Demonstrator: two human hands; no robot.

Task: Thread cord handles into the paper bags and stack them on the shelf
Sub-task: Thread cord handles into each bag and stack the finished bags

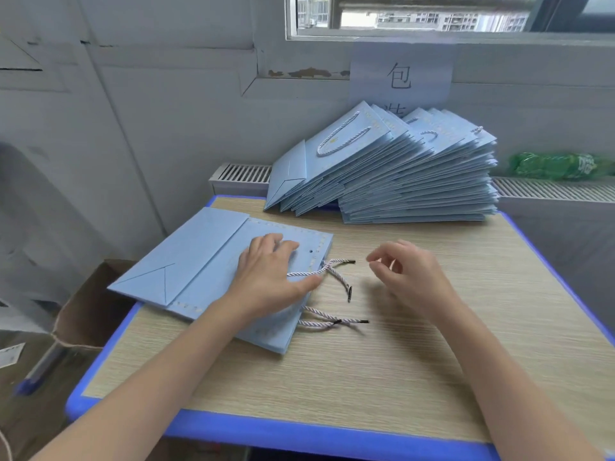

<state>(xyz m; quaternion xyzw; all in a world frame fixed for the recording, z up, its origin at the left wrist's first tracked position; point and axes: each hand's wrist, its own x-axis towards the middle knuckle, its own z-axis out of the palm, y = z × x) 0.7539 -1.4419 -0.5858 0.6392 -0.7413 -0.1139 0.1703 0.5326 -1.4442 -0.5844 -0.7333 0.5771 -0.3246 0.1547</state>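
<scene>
A flat light-blue paper bag (199, 264) lies on the left part of the bench (382, 377), its folded bottom toward the far left and its open edge toward the middle. Along that edge runs a pale printed border, and one small punched hole (310, 251) shows near it. Two twisted white cords with dark tips come out from the bag's edge: the upper cord (336, 272) spreads its two ends on the wood, and the lower cord (327, 320) lies nearer to the front.

The left hand (271, 277) rests flat on the bag, its grip wide, fingers straight and thumb stretched out beside the upper cord (whether the thumb touches the cord I cannot tell). The right hand (404, 276) is above the bench, apart from the bag, fingers loosely curled with the thumb and first finger near each other; its grip holds nothing that I can see.

At the far side of the bench a pile (399, 181) of same blue bags leans in a fan, cord handles visible on the top ones.

The bench has a pale wood-grain top with a blue rim. Behind it are a grey wall, a paper sign (401, 76), a window (432, 15), a radiator grille (244, 173) and a green bottle (555, 166). A cardboard box (90, 304) stands on the floor at left.
</scene>
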